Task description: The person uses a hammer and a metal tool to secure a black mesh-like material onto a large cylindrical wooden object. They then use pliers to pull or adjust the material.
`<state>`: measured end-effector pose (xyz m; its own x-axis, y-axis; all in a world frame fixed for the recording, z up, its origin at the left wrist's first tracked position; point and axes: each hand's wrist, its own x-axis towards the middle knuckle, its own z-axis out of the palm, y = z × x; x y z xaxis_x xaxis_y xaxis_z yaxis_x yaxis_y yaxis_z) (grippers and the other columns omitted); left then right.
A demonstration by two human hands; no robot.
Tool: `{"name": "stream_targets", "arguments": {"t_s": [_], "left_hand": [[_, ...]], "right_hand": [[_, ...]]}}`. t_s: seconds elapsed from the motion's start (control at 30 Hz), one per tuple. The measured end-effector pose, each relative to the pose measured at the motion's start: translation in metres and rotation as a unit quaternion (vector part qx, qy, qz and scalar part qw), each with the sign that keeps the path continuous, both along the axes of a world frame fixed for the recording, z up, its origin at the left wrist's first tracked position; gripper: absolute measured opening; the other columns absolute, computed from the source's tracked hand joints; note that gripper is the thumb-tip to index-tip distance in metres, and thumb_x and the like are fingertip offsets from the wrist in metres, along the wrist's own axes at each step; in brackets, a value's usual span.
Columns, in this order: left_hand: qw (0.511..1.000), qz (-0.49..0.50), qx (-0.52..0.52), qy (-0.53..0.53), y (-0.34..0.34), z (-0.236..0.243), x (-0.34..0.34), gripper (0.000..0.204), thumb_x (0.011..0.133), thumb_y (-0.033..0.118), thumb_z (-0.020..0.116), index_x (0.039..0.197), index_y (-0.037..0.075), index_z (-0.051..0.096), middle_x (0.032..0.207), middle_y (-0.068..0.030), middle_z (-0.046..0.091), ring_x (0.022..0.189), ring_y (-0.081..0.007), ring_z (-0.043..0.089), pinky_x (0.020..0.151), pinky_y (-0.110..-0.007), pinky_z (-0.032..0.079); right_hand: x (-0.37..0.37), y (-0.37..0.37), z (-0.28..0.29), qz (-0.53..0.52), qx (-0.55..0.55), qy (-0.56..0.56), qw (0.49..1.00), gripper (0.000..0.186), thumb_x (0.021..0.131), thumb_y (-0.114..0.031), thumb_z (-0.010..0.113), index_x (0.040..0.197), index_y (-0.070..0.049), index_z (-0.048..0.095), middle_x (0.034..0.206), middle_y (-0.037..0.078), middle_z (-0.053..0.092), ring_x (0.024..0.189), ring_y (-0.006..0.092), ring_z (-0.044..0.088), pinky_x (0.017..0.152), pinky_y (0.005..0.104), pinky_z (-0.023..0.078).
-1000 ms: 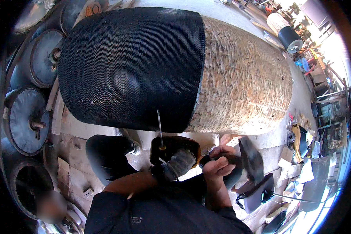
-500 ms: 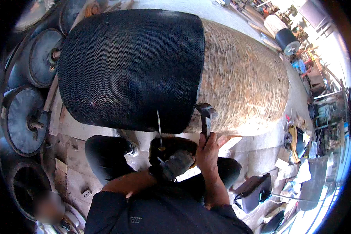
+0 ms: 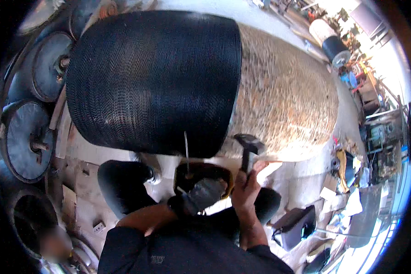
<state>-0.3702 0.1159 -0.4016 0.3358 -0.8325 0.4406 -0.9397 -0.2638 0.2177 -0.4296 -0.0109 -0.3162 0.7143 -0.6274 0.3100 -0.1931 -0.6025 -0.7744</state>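
Note:
In front of me lies a large roller, its left part wrapped in black ribbed covering (image 3: 155, 82) and its right part a rough tan surface (image 3: 283, 96). My right hand (image 3: 245, 191), bare, is closed round the handle of a hammer (image 3: 250, 144). The dark hammer head is by the roller's lower tan side, near the covering's edge; contact cannot be made out. My left hand (image 3: 208, 194) wears a grey glove and is closed over a dark tub (image 3: 231, 176) with a yellowish rim. What its fingers grip is hidden. A thin light rod (image 3: 186, 146) rises from the tub.
Several large dark rollers (image 3: 27, 139) with shaft ends line the left. A dark box (image 3: 294, 226) stands at lower right, with papers and scraps (image 3: 354, 201) beyond it. A smaller two-coloured roller (image 3: 335, 48) lies at far right. My knees (image 3: 123, 182) flank the tub.
The hammer head has moved down and slightly right, and its angle has changed. My right hand has dropped with it. My left hand stays nearly in place over the tub.

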Motion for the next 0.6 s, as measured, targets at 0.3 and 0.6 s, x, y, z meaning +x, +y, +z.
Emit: {"name": "stream_targets", "arguments": {"t_s": [0.3,0.6], "left_hand": [[0.979,-0.079,0.08,0.171,0.0,0.023,0.01,0.023,0.092,0.023,0.054,0.104,0.005,0.062,0.084,-0.0149,0.068,0.07,-0.0287,0.069,0.052,-0.042,0.052],[0.988,-0.051,0.02,0.141,-0.002,-0.013,0.008,0.024,0.092,0.022,0.056,0.107,0.004,0.063,0.087,-0.0145,0.068,0.073,-0.029,0.068,0.055,-0.041,0.053]], "right_hand": [[0.003,-0.003,0.006,-0.039,-0.124,-0.201,0.971,0.035,0.101,-0.035,0.043,0.089,-0.003,0.05,0.069,0.003,0.049,0.057,0.0129,0.046,0.051,0.0256,0.036],[0.018,-0.007,-0.033,-0.05,-0.106,-0.081,0.99,0.02,0.099,-0.016,0.049,0.103,0.002,0.055,0.074,0.013,0.062,0.063,0.0252,0.064,0.059,0.0354,0.05]]}}
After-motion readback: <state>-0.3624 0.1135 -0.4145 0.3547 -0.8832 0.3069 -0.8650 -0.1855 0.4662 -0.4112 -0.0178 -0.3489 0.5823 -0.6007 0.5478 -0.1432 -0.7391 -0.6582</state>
